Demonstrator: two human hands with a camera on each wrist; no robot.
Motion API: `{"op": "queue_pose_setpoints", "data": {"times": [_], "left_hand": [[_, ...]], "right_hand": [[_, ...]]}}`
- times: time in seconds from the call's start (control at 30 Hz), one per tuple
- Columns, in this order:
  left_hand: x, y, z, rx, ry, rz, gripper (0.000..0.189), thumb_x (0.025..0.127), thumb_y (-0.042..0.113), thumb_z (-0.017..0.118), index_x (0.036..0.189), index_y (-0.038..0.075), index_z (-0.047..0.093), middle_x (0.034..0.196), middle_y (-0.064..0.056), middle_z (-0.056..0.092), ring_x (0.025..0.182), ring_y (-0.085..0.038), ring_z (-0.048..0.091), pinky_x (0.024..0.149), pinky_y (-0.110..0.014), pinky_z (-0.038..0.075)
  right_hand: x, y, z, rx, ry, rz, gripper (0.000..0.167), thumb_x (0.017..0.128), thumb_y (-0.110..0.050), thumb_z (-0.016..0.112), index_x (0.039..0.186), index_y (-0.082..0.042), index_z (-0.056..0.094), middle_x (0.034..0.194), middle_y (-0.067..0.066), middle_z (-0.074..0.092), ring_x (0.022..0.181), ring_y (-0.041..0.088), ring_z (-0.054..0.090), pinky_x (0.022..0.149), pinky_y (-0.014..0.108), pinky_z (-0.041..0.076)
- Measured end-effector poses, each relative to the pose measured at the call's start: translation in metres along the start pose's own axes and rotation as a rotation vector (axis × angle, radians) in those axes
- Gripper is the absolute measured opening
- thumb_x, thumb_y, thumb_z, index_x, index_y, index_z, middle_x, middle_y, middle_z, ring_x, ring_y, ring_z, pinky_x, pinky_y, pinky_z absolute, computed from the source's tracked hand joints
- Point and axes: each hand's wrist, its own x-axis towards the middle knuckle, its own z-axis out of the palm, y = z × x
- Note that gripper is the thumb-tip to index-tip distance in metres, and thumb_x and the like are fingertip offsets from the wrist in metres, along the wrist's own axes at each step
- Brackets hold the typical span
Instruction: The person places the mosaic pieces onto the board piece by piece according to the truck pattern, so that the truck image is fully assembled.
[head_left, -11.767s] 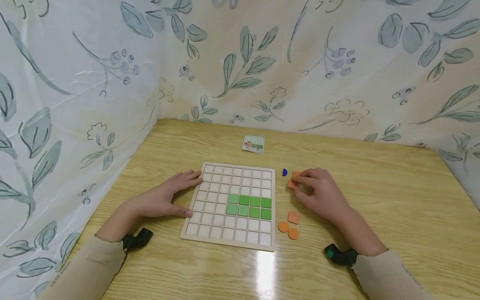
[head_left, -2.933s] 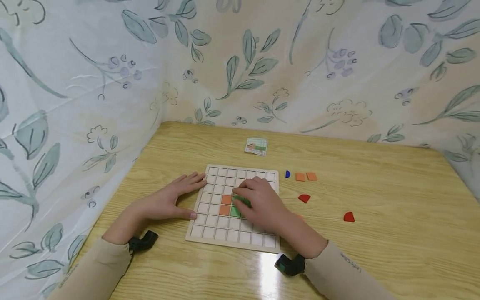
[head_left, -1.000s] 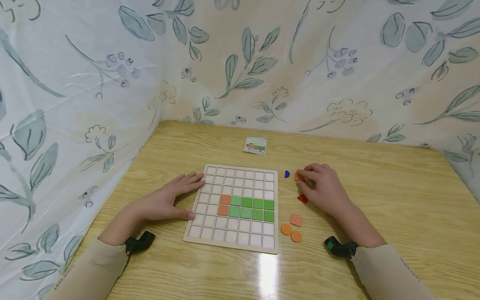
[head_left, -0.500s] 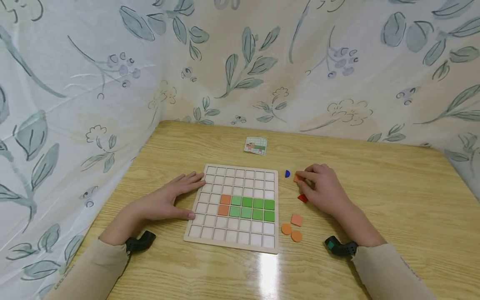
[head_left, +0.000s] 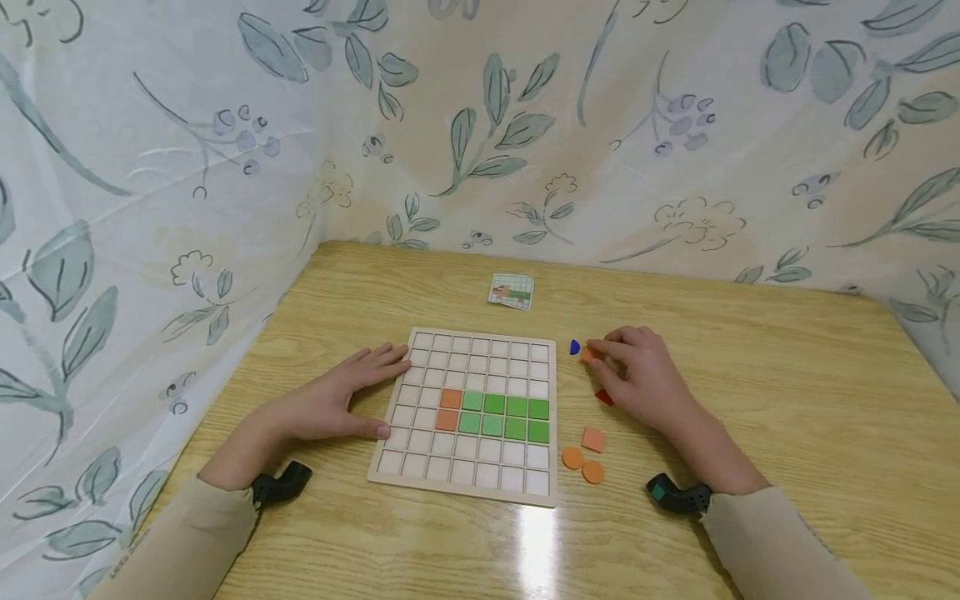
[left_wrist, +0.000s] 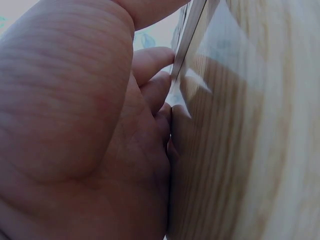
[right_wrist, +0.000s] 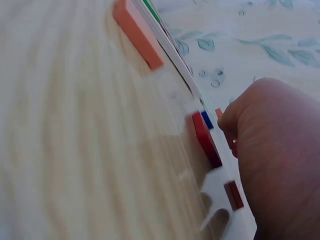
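My left hand (head_left: 330, 400) rests at the left edge of the wooden grid board (head_left: 420, 483), thumb and fingertips touching its rim. To the right of the board, my right hand (head_left: 637, 371) pinches an orange square tile (head_left: 589, 355) between thumb and fingers. That orange tile (right_wrist: 218, 113) shows at the fingertips in the right wrist view. Two orange tiles (head_left: 451, 400) sit in the grid, left of two rows of green tiles (head_left: 494, 404). A blue half-circle (head_left: 574, 347) lies just left of the pinched tile. A red piece (head_left: 603, 397) is partly covered by the right hand.
Closer to me, right of the board, lie another orange square (head_left: 593, 439) and two orange discs (head_left: 573, 457). A small picture card (head_left: 512, 291) lies behind the board on the wood-grain table (head_left: 787, 400). Patterned fabric (head_left: 675, 125) hangs behind the table.
Two orange tiles have joined the green ones since the oldest frame. My right hand went from the board to the loose tiles, then shifted slightly left with one. The left hand stays put.
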Motion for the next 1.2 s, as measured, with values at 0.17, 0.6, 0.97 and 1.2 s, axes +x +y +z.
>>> {"op": "queue_pose_setpoints", "data": {"times": [0.17, 0.6, 0.97, 1.2], "left_hand": [[-0.001, -0.001, 0.001, 0.013, 0.0, -0.001, 0.101, 0.092, 0.057, 0.084, 0.174, 0.027, 0.034, 0.183, 0.005, 0.016, 0.168, -0.04, 0.002, 0.13, -0.07, 0.005], [-0.001, -0.001, 0.001, 0.004, 0.001, 0.002, 0.1, 0.092, 0.055, 0.085, 0.174, 0.026, 0.035, 0.183, 0.003, 0.016, 0.167, -0.041, 0.002, 0.13, -0.069, 0.005], [-0.001, -0.001, 0.001, -0.008, 0.004, 0.006, 0.1, 0.092, 0.052, 0.087, 0.173, 0.024, 0.036, 0.182, 0.003, 0.017, 0.168, -0.039, 0.002, 0.13, -0.068, 0.004], [0.0, 0.002, 0.001, -0.006, 0.004, 0.007, 0.101, 0.091, 0.052, 0.087, 0.173, 0.023, 0.036, 0.182, 0.003, 0.017, 0.168, -0.039, 0.003, 0.13, -0.068, 0.004]], "right_hand": [[0.004, -0.013, 0.006, 0.035, 0.026, -0.07, 0.026, 0.093, -0.004, 0.082, 0.118, 0.004, 0.083, 0.103, 0.013, 0.071, 0.089, 0.03, 0.056, 0.082, 0.045, 0.043], [0.01, -0.047, 0.028, 0.089, -0.006, -0.142, 0.026, 0.094, -0.01, 0.083, 0.118, -0.001, 0.084, 0.107, 0.01, 0.07, 0.092, 0.028, 0.056, 0.082, 0.044, 0.046], [0.024, -0.083, 0.05, 0.095, -0.046, -0.207, 0.024, 0.097, -0.016, 0.084, 0.118, -0.006, 0.084, 0.104, 0.005, 0.069, 0.089, 0.025, 0.054, 0.083, 0.043, 0.046], [0.032, -0.1, 0.065, 0.068, -0.048, -0.271, 0.02, 0.096, -0.019, 0.083, 0.114, -0.009, 0.085, 0.101, 0.004, 0.067, 0.091, 0.024, 0.058, 0.087, 0.044, 0.049]]}}
